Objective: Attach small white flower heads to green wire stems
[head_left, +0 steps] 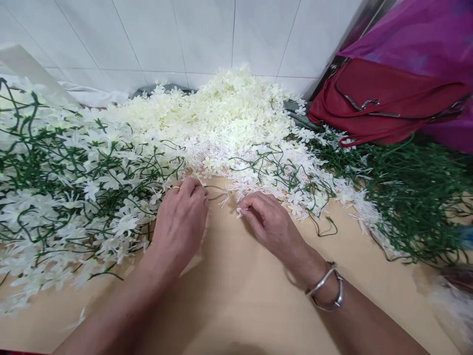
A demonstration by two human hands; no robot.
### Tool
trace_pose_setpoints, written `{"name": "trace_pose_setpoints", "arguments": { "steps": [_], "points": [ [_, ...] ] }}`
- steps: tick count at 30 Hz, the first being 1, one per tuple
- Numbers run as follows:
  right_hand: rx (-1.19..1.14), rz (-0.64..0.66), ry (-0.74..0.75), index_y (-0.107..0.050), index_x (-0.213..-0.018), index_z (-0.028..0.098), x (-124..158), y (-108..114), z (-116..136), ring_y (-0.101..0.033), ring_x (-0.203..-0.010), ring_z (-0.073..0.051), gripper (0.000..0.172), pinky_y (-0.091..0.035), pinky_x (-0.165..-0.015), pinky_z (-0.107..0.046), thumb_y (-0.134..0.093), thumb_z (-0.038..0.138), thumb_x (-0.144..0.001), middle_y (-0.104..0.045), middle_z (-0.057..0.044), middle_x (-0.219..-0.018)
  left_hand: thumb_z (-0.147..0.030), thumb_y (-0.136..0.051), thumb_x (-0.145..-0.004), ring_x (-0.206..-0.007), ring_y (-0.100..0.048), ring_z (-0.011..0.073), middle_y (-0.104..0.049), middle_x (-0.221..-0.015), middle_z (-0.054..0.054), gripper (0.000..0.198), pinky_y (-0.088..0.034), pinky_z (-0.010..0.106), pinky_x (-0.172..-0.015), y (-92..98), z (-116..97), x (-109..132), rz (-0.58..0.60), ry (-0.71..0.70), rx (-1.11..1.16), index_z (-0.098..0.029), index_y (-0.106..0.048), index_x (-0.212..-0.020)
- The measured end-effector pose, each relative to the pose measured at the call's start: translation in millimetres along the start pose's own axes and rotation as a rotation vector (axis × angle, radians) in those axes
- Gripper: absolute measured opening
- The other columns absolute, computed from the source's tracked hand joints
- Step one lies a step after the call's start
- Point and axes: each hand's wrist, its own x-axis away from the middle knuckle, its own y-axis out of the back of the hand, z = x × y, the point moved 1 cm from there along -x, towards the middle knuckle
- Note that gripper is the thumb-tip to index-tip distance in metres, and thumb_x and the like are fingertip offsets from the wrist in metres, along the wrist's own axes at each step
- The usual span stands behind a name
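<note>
My left hand (183, 212), with a ring on one finger, is at the near edge of the flower pile. Its fingers are curled down and closed; what they hold is hidden. A thin dark stem (217, 188) shows right beside the fingertips. Between thumb and forefinger, my right hand (268, 219) pinches a small white artificial flower piece (239, 212) just above the tabletop (229, 276). Loose white stamen pieces (254, 186) lie just beyond both hands. Cream-white artificial petals (229, 108) are heaped behind them.
White flowers on green stems (99, 182) are massed at the left. Bare green stems (410, 197) lie at the right, below a red handbag (380, 98) and a purple bag (417, 39). A tiled wall (207, 34) borders the back.
</note>
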Motion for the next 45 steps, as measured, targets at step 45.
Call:
{"name": "trace_pose_setpoints", "arguments": {
  "steps": [45],
  "points": [
    [-0.160,-0.335,-0.369,-0.064,-0.089,0.022,0,11,-16,-0.061,-0.074,-0.018,0.007,-0.048,-0.072,-0.032,-0.064,0.024,-0.096,-0.068,-0.001,-0.084,-0.019,-0.061,-0.095,-0.094,-0.074,0.0196,-0.076,-0.118,0.008,0.026,-0.055,0.030,-0.080,30.6,16,-62,0.236,-0.031,0.408,-0.018,-0.070,-0.119]
  ]
}}
